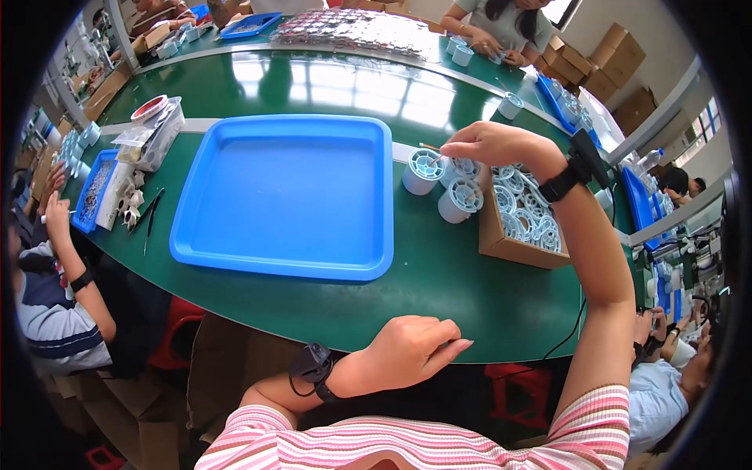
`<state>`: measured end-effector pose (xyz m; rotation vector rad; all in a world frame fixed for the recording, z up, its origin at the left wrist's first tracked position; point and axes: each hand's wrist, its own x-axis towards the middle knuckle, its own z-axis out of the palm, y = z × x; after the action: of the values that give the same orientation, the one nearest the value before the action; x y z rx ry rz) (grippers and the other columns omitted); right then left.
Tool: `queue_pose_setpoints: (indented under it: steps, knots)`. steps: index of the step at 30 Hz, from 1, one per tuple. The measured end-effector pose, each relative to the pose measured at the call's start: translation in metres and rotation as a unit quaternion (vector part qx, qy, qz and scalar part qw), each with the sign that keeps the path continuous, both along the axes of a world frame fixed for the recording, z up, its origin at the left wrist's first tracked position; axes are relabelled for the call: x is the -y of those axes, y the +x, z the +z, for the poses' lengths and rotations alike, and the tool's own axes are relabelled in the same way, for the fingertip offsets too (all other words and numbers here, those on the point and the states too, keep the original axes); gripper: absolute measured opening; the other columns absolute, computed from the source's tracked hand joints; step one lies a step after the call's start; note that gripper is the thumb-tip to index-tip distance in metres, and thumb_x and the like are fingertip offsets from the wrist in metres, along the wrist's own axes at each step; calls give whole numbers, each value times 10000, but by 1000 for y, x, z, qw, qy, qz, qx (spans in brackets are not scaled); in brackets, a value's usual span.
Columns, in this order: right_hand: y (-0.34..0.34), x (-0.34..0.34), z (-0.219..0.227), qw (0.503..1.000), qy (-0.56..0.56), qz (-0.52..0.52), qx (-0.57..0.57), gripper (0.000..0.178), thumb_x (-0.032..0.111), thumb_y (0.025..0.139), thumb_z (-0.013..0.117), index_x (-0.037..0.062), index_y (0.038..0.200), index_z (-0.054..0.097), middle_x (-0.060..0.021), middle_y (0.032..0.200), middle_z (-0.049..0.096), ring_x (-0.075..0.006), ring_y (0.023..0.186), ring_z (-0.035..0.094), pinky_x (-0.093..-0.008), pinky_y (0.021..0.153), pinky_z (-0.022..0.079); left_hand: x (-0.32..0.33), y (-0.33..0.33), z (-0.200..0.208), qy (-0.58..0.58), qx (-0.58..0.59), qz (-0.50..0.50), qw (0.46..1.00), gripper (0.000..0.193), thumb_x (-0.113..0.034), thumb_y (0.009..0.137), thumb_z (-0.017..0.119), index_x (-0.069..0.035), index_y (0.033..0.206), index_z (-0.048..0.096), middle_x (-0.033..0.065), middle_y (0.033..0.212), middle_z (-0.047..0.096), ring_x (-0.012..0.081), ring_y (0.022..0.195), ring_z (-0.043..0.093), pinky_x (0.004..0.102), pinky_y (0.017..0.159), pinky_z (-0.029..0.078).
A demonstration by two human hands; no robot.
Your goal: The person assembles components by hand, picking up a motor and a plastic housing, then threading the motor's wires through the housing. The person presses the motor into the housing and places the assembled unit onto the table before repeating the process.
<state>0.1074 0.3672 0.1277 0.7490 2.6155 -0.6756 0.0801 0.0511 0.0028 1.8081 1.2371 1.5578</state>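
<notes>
My right hand [501, 149] reaches over a cluster of light-blue plastic cylinders with spoked tops, its fingers pinched together. A thin orange-and-white strip, maybe a wire, shows at the fingertips above the left cylinder [421, 174]; what the fingers grip is too small to tell. Another cylinder [460, 202] stands just in front, and a third is partly covered by the hand. Under my right wrist is a cardboard box [521, 252] full of light-blue spoked rings [526, 207]. At the table's front edge my left hand [411, 351] rests with curled fingers, nothing visible in them.
A large blue tray [282, 262] lies on the green table [462, 301], left of the cylinders. Farther left are black tweezers [149, 215], a clear bag [160, 141] and a small blue tray [88, 210]. Co-workers sit across and at both sides. A black cable [565, 338] hangs at right.
</notes>
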Motion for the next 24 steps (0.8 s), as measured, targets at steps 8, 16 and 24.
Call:
queue_pose_setpoints:
  steps: [8,16,24]
  knots:
    - [52,59,10,901,272,66,-333,418,294,1001,652,50,1338,613,-163,1345,578,-338,1214,560,-377,1028,460,17,-26,17,17,-174,154,972,287,-181,840,803,-76,1071,670,104,1240,616,324,1163,586,471,1016,387]
    - [96,156,-35,877,128,182,-426,82,112,921,721,38,955,707,-79,989,688,-267,915,667,-383,809,536,44,-111,4,-131,-333,368,858,304,-290,848,792,-98,1017,629,110,1323,604,339,1338,486,540,1165,224]
    - [121,157,-91,869,59,224,-438,144,185,934,727,53,888,692,-68,920,677,-253,855,662,-372,750,532,50,-123,12,-170,-350,344,855,314,-238,806,811,-75,978,606,121,1277,639,298,1249,562,514,1148,250]
